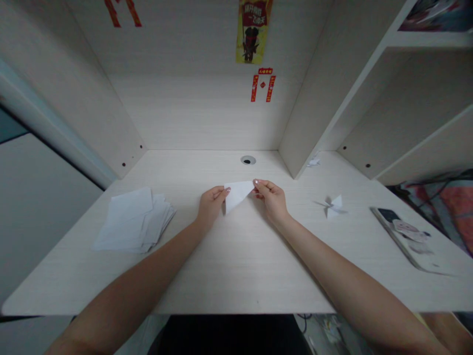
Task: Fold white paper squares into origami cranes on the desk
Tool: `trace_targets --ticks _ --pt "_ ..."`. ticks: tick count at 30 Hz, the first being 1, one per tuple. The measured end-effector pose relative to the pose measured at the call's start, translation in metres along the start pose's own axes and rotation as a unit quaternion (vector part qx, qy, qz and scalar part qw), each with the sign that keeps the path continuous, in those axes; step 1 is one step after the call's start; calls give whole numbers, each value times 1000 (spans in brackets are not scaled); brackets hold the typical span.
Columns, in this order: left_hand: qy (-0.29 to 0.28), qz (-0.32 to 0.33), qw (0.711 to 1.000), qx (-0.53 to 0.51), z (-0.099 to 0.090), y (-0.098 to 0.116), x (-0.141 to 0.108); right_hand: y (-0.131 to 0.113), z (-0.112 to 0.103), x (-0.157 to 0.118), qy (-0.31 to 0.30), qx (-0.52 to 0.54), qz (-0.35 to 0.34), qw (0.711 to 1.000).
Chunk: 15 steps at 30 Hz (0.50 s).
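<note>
A small white paper folded into a triangle (237, 194) is held up between both hands over the middle of the desk. My left hand (212, 203) pinches its left edge, thumb on top. At the right corner of the triangle, my right hand (270, 195) grips the paper between thumb and fingers. A stack of white paper sheets (127, 222) lies to the left, its edges uneven. On the right side of the desk sits a folded white paper pinwheel shape (334, 206).
A phone in a decorated case (410, 239) lies at the right. Behind the hands are a round cable hole (248, 160) and the back panel with red stickers (263, 85). An upright divider (301, 143) meets the desk right of centre. Patterned cloth (443, 202) is at the far right.
</note>
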<state>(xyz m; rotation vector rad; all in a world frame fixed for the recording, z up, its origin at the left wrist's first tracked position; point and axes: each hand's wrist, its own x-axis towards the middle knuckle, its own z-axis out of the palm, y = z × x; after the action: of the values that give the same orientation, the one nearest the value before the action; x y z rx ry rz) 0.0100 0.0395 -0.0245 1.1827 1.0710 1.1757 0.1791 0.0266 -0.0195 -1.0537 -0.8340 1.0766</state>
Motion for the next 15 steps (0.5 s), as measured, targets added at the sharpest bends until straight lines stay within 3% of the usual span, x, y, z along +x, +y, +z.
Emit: trace_targets --ticks 5,9,15 --pt "-7 26 1000 0 0 -1 0 3 5 -7 -118 -103 25 987" --pt "-13 23 1000 -8 1 0 -1 8 6 -9 -117 -145 15 982" --pt "-24 25 999 1 2 3 -2 11 5 -8 -108 -128 -1 986"
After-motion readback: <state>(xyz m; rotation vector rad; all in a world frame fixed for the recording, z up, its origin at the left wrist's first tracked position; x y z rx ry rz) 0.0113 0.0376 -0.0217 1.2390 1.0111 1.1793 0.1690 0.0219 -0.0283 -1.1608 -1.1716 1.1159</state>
